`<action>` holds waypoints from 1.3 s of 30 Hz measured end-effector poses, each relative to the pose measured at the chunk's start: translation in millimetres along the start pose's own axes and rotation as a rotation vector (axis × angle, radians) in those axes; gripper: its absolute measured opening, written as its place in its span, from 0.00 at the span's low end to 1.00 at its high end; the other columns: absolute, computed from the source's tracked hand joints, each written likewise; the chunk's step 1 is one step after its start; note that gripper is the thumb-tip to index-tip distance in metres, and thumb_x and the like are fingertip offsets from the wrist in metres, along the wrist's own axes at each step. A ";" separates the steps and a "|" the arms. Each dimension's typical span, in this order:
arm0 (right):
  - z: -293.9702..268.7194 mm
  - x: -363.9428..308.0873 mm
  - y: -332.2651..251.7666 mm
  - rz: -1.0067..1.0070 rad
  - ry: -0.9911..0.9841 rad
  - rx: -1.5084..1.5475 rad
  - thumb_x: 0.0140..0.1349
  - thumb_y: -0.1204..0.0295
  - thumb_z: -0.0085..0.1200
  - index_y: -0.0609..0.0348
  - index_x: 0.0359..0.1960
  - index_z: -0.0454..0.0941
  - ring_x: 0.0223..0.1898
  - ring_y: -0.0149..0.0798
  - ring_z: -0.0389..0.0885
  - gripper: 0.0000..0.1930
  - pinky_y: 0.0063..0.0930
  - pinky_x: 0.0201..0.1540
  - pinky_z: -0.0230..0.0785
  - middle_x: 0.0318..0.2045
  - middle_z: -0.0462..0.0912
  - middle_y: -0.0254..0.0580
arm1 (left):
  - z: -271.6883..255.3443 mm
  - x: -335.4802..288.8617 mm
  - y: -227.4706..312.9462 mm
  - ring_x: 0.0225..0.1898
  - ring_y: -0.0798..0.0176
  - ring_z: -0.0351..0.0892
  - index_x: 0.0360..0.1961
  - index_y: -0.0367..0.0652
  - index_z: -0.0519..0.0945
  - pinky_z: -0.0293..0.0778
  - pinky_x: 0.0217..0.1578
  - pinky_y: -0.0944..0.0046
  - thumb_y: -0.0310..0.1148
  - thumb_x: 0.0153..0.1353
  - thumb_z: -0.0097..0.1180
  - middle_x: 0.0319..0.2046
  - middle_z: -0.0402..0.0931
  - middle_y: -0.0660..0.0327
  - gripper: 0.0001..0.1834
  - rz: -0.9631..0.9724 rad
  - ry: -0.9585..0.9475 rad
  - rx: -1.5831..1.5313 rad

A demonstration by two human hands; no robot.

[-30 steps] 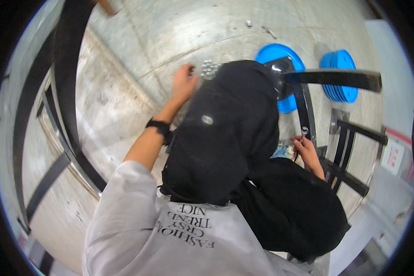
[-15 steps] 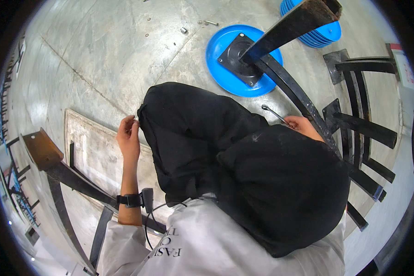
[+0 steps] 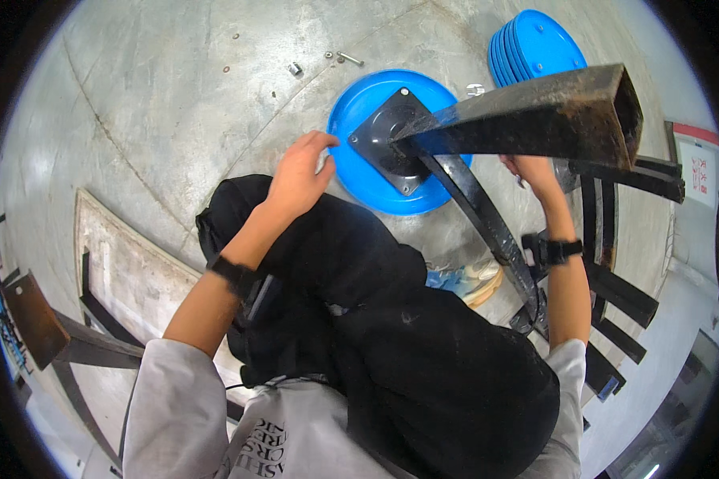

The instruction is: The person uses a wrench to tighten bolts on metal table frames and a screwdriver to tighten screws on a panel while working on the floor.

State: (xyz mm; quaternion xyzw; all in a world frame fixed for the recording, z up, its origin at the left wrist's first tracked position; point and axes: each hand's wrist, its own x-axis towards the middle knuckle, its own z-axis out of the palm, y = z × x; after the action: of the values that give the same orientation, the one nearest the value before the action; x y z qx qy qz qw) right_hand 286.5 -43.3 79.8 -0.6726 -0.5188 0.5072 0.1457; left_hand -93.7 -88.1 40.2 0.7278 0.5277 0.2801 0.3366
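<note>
A blue round disc (image 3: 350,180) lies on the floor ahead of me, with a black square mounting plate (image 3: 373,144) on it. From that plate a black steel frame (image 3: 487,215) slants towards me, and its thick hollow beam (image 3: 527,120) rises to the right. My left hand (image 3: 299,172) reaches to the disc's left rim, fingers bent and thumb apart. My right hand (image 3: 533,171) is closed, partly behind the beam. A short bit of a metal wrench (image 3: 521,182) shows below its fingers; the rest is hidden.
Blue discs (image 3: 539,48) are stacked at the far right. A bolt (image 3: 350,58), a socket (image 3: 295,69) and small parts lie beyond the disc. More black frames (image 3: 615,295) stand at right; another frame (image 3: 36,319) and a worn white board (image 3: 128,255) are at left.
My left hand has moved forward and right from beside my knee to the disc's rim. My right hand has moved forward beside the beam, and the wrench is now mostly hidden.
</note>
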 end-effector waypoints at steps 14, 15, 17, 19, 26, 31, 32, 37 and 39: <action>57.2 79.1 16.9 0.001 -0.207 -0.096 0.59 0.62 0.48 0.62 0.32 0.75 0.17 0.26 0.65 0.14 0.23 0.20 0.56 0.17 0.69 0.32 | 83.8 69.7 -16.7 0.59 0.52 0.56 0.54 0.42 0.62 0.56 0.55 0.51 0.30 0.54 0.48 0.57 0.58 0.55 0.25 0.099 -0.123 0.281; 57.7 80.1 15.8 0.000 -0.221 -0.093 0.58 0.61 0.48 0.62 0.32 0.75 0.17 0.26 0.65 0.14 0.23 0.20 0.56 0.17 0.70 0.32 | 88.9 73.1 -20.1 0.59 0.51 0.55 0.55 0.43 0.61 0.55 0.56 0.50 0.30 0.53 0.49 0.57 0.57 0.55 0.25 0.089 -0.079 0.342; 55.2 83.4 13.6 0.003 -0.243 -0.088 0.58 0.61 0.48 0.62 0.32 0.76 0.17 0.27 0.66 0.15 0.24 0.20 0.57 0.17 0.70 0.33 | 96.1 79.9 -29.3 0.60 0.51 0.54 0.55 0.43 0.61 0.54 0.57 0.50 0.30 0.53 0.49 0.58 0.56 0.54 0.26 0.081 -0.041 0.400; 52.6 81.9 14.5 0.013 -0.255 -0.081 0.58 0.61 0.49 0.62 0.31 0.76 0.17 0.27 0.66 0.15 0.24 0.20 0.57 0.17 0.70 0.33 | 97.7 82.8 -38.6 0.61 0.50 0.52 0.55 0.44 0.61 0.52 0.57 0.48 0.28 0.52 0.50 0.58 0.55 0.55 0.27 0.127 0.071 0.360; 57.7 79.4 16.7 0.015 -0.241 -0.085 0.57 0.60 0.50 0.63 0.30 0.76 0.18 0.29 0.67 0.16 0.26 0.21 0.58 0.17 0.71 0.35 | 86.2 86.0 -43.5 0.61 0.54 0.52 0.57 0.43 0.58 0.53 0.58 0.48 0.28 0.51 0.50 0.60 0.53 0.57 0.30 0.015 0.052 0.504; 66.2 75.7 18.7 -0.006 -0.209 -0.107 0.56 0.59 0.51 0.63 0.29 0.77 0.19 0.30 0.68 0.16 0.28 0.22 0.59 0.17 0.72 0.37 | 91.2 86.6 -52.9 0.61 0.56 0.53 0.59 0.43 0.56 0.55 0.57 0.49 0.27 0.51 0.49 0.59 0.55 0.58 0.32 -0.017 0.096 0.412; 66.6 75.6 18.8 -0.013 -0.202 -0.118 0.56 0.59 0.52 0.63 0.29 0.77 0.19 0.30 0.68 0.16 0.28 0.22 0.59 0.17 0.72 0.37 | 90.9 87.1 -53.2 0.61 0.56 0.54 0.59 0.43 0.56 0.55 0.56 0.49 0.27 0.51 0.49 0.59 0.56 0.58 0.31 -0.005 0.098 0.411; 70.8 77.5 19.3 -0.050 -0.154 -0.195 0.55 0.58 0.53 0.63 0.28 0.77 0.19 0.32 0.69 0.17 0.30 0.22 0.60 0.16 0.73 0.39 | 91.9 85.3 -50.0 0.60 0.56 0.56 0.58 0.42 0.57 0.56 0.55 0.50 0.26 0.51 0.49 0.58 0.57 0.58 0.31 -0.004 0.118 0.427; 71.3 79.3 19.5 -0.065 -0.126 -0.247 0.54 0.58 0.53 0.63 0.27 0.77 0.20 0.32 0.70 0.17 0.30 0.23 0.60 0.16 0.73 0.39 | 92.0 84.8 -47.9 0.59 0.56 0.56 0.58 0.42 0.57 0.56 0.55 0.51 0.26 0.51 0.49 0.58 0.57 0.58 0.31 -0.009 0.116 0.427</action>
State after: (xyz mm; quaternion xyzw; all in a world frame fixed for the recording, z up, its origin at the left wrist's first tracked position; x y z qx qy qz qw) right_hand 233.6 -7.9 -8.0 -0.6351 -0.6070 0.4755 0.0452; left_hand -27.0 -14.4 -49.6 0.7630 0.5968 0.2018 0.1450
